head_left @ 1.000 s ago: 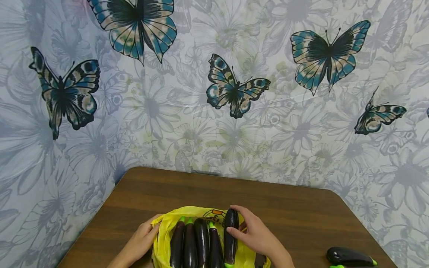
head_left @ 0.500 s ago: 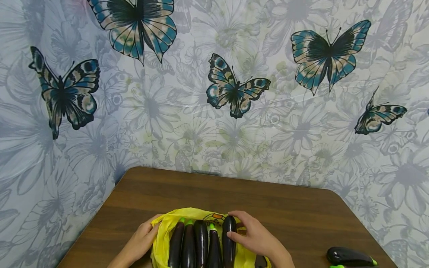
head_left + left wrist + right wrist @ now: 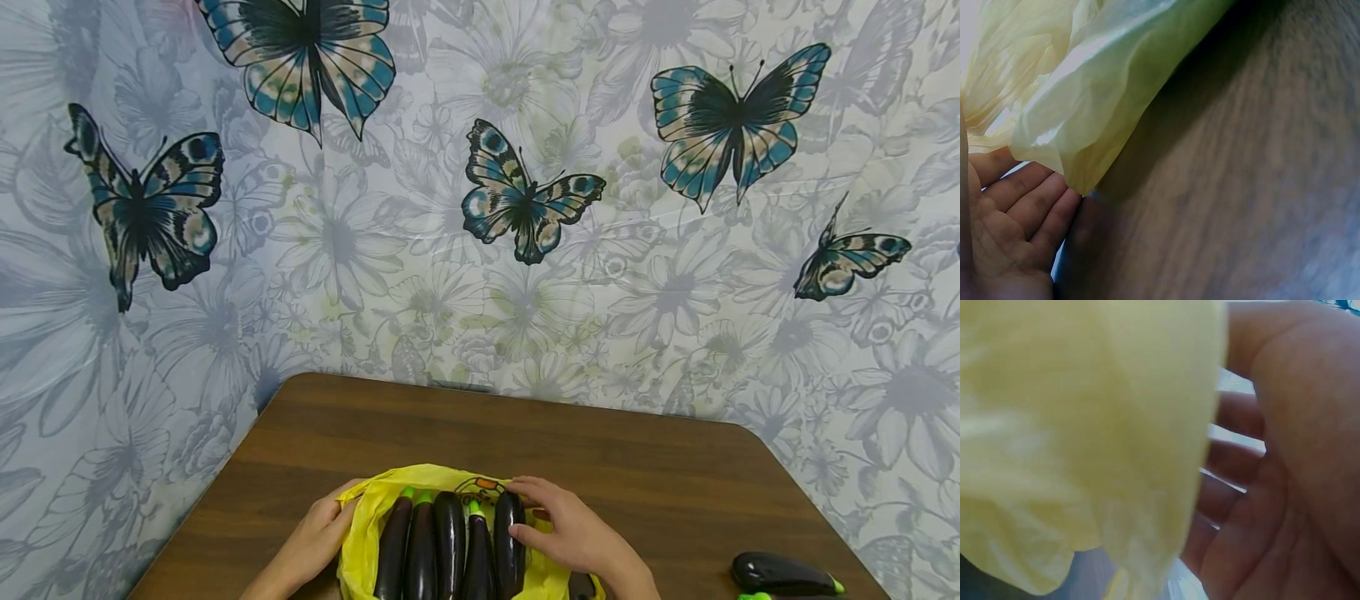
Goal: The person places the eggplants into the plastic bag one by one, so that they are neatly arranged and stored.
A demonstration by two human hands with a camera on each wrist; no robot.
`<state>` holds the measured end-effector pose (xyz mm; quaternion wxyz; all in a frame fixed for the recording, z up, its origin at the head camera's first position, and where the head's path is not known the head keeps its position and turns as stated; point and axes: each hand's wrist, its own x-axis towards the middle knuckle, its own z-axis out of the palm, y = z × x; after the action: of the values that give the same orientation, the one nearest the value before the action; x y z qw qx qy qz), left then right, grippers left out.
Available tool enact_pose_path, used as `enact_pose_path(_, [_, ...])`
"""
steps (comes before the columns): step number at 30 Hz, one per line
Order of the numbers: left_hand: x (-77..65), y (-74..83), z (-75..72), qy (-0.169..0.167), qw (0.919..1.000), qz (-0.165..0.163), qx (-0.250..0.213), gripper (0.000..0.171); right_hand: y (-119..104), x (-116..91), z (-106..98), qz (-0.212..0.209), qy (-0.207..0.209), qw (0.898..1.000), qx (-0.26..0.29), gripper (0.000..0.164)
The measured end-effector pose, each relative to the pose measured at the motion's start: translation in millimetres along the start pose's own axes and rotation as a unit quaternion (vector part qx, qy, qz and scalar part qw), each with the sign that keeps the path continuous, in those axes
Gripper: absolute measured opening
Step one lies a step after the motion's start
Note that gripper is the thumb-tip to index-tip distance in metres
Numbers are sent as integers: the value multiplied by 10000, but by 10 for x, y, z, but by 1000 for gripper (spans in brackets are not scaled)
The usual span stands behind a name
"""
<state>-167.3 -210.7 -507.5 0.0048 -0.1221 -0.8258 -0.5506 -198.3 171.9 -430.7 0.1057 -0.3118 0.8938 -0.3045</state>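
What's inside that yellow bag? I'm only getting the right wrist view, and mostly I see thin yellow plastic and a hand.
Observer: The head view shows five dark eggplants side by side in the yellow bag.
Operator: Okay. The plastic hides the tip of the right hand's thumb from me. What's it touching?
Observer: From the head view, the thumb rests against the rightmost eggplant in that row.

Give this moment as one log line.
left hand: holds yellow bag | right hand: holds eggplant inside bag | also in bag: four eggplants | table, far right: another eggplant
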Motion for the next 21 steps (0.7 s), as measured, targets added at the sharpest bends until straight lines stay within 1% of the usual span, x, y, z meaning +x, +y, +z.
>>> enact_pose_path(3, [-3,5,8,55,10000,-12,76,41,2,-4,-5,23,-71,9998,178,59])
enact_pose_path(6, [-8,10,23,156,9998,-12,147,38,-2,-9,-7,99,-284,9989,350,56])
enact_pose_path(10, [-9,9,41,259,9994,70,229,35,-1,-11,7,90,-577,9977,356,59])
enact_pose_path(13, [-6,13,41,271,9993,117,245,36,1,-11,23,77,-646,9977,211,63])
enact_pose_path(16, [-4,23,31,255,9994,66,225,38,4,-10,37,112,-650,9977,135,67])
enact_pose_path(21, [0,20,19,190,9997,4,176,38,1,-2,45,159,-699,9972,206,68])
